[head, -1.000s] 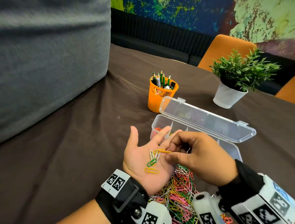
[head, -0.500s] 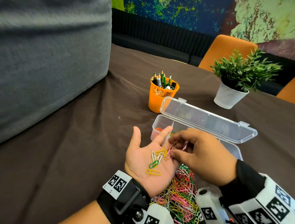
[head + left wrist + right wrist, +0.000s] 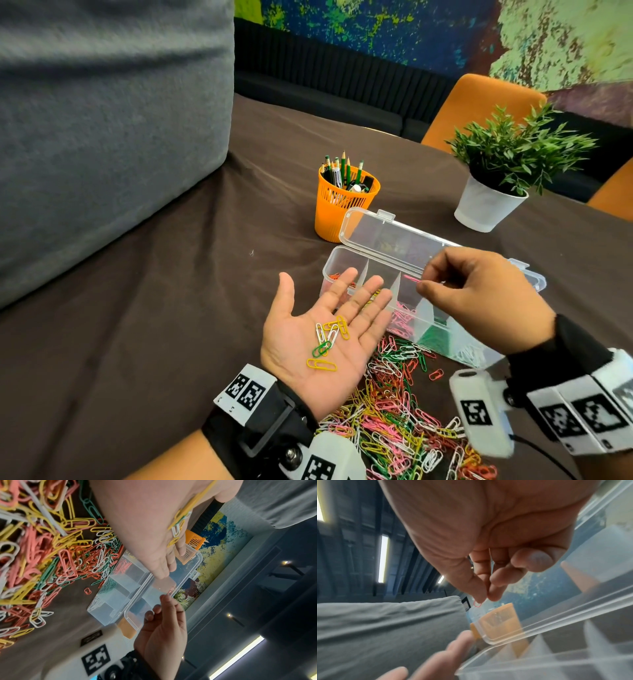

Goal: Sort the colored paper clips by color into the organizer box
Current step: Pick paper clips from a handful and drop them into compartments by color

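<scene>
At six o'clock on the bench (image 3: 137,308), a large tangle of thin wire paper clips (image 3: 394,411) lay unsorted; the flat left hand (image 3: 318,339) carried several, and beyond, the right hand (image 3: 479,294) pinched a pink clip (image 3: 411,278) over the clear plastic organizer box (image 3: 346,260), partly filled.

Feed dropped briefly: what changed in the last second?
The right hand picked a pink paper clip off the open left palm and carried it right, over the clear plastic organizer box. The left hand stayed palm-up with yellow, white and green clips.
</scene>
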